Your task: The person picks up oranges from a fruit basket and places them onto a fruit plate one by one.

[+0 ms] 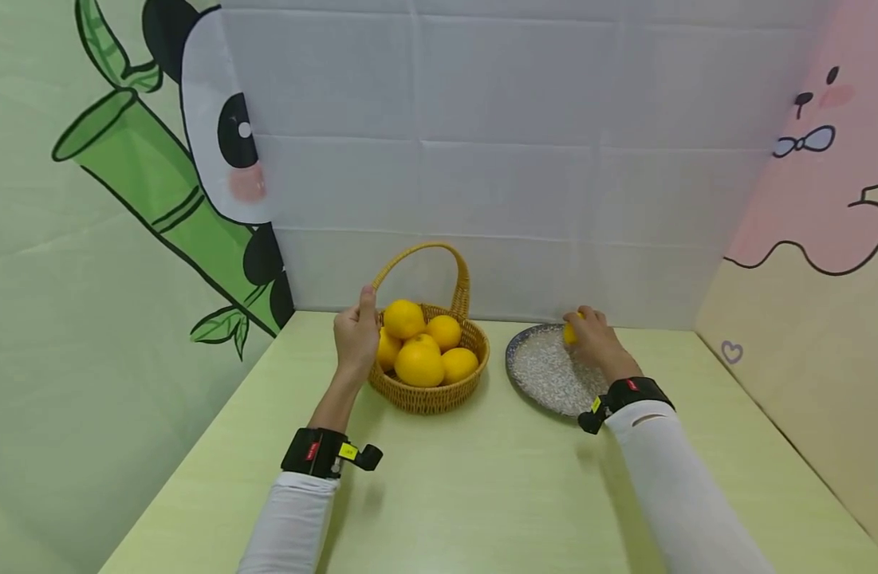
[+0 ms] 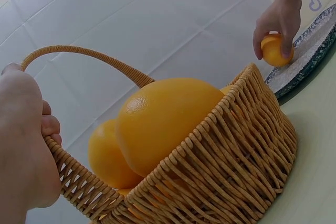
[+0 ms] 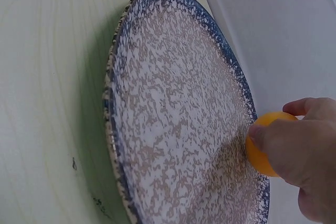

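Note:
A wicker basket [image 1: 427, 399] with a tall arched handle stands on the table, holding several oranges [image 1: 419, 363]. My left hand [image 1: 356, 335] grips the left side of the basket's handle, its fingers curled round it in the left wrist view. To the right of the basket lies a speckled plate [image 1: 546, 375] with a dark blue rim. Over the plate's far part, my right hand [image 1: 598, 343] holds a single orange [image 3: 262, 144] between thumb and fingers. Whether that orange touches the plate is hard to tell.
The pale green table [image 1: 453, 494] meets a white cloth wall [image 1: 510, 191] close behind the basket and plate. Printed side walls stand at left and right, with a panda [image 1: 216, 159] on the left one.

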### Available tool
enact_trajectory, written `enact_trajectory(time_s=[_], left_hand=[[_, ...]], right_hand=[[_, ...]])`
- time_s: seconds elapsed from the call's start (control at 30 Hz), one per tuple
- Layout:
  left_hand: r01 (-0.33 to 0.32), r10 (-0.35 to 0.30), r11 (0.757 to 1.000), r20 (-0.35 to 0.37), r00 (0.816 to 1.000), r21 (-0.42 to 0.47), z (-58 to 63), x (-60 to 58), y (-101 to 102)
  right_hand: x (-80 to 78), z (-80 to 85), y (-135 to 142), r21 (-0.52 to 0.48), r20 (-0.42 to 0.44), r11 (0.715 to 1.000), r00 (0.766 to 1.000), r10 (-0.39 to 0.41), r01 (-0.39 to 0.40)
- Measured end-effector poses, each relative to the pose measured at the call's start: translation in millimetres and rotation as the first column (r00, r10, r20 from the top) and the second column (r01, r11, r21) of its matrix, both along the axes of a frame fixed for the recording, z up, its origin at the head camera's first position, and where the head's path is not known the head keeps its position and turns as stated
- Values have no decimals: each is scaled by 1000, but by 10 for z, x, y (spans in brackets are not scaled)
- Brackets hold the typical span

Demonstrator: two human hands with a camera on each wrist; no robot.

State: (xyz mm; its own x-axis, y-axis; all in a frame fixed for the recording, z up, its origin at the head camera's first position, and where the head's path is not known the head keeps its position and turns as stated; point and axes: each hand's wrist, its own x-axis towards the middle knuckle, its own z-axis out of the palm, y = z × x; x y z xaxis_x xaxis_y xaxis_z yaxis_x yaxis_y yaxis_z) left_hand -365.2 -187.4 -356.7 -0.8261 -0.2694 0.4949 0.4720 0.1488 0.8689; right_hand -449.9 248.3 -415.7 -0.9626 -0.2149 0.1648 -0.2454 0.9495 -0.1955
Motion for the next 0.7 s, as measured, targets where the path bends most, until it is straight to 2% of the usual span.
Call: enact_trajectory(time_s=[0.03,0.33,0.57,0.7], left_hand=[[2,-2,1000,4,1000,0,25,34,9],[-4,4,1000,8,1000,16,49,64,25],[-23,23,999,6,1000,25,-170,-192,-53],[-20,20,1000,4,1000,15,-217,-242,-77]], right_hand=[[-7,-8,5,-3,3,1000,1000,0,0],[-52,-49,41,-46,-3,999,1000,10,-10],[-74,-53,47,-48,-4,999,1000,18,-19],[-71,-38,41,-50,-2,999,1000,10,-10]])
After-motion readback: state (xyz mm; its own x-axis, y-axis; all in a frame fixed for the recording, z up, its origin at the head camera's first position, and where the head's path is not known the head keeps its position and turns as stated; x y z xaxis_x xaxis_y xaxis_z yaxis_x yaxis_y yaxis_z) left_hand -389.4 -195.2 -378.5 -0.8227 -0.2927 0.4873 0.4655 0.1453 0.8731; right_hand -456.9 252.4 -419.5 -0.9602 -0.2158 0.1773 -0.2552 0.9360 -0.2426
